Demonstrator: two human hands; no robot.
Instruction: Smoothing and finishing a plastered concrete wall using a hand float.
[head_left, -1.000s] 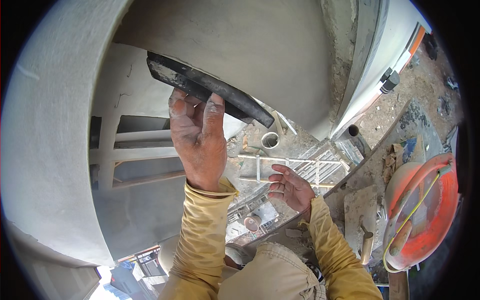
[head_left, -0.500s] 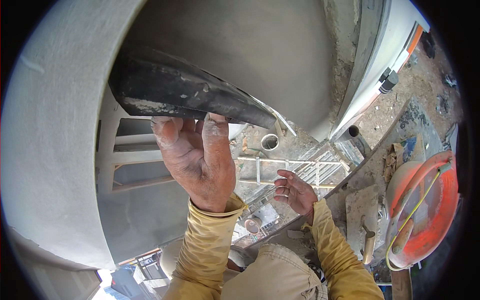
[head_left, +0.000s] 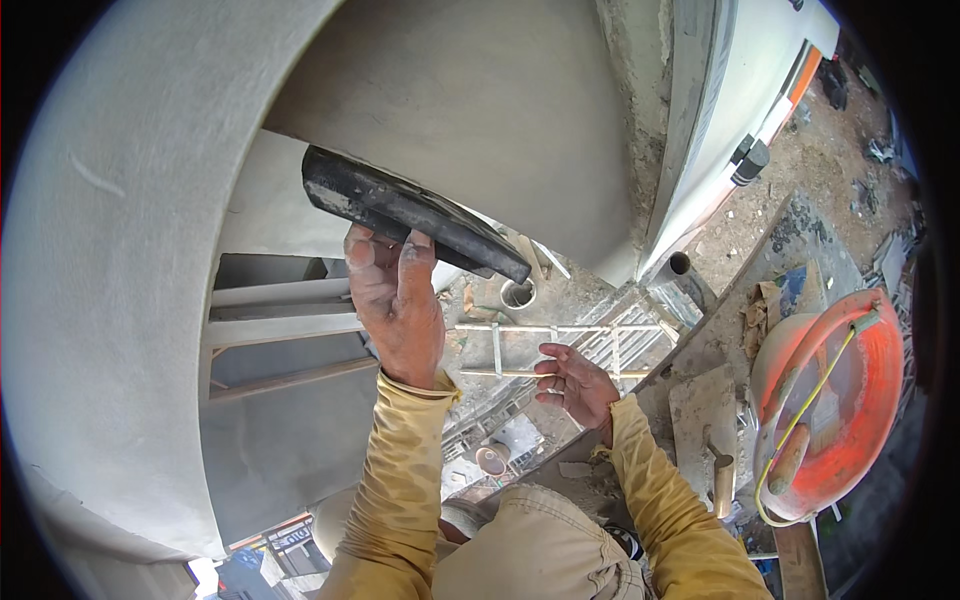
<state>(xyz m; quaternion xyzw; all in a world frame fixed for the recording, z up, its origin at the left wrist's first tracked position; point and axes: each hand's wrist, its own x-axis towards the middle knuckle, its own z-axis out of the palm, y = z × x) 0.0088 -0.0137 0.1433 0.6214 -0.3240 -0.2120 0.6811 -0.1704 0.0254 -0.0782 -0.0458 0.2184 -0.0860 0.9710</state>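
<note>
My left hand (head_left: 398,300) is closed around the grip of a black plastering float (head_left: 405,208). Pale, dried material is smeared over the float's dark surface and my fingertips. The float is tilted along the lower edge of a smooth grey plastered surface (head_left: 480,110); whether it touches that surface I cannot tell. Lower and to the right, my right hand (head_left: 582,388) hangs in the air, palm inward, with fingers loosely bent and apart and nothing in them. Yellow sleeves cover both forearms.
On the right, an orange bucket (head_left: 885,385) with a yellow cord and a wooden-handled tool inside stands by a dirty plank (head_left: 690,350). A steel trowel (head_left: 703,410) lies on the plank. Far below are a ladder (head_left: 497,350) and a round pipe (head_left: 518,293). A curved grey wall (head_left: 130,270) rises at left.
The float in my left hand has moved away from me and looks smaller, baring more of the wall behind it. My right hand keeps nearly the same pose. The view has shifted slightly.
</note>
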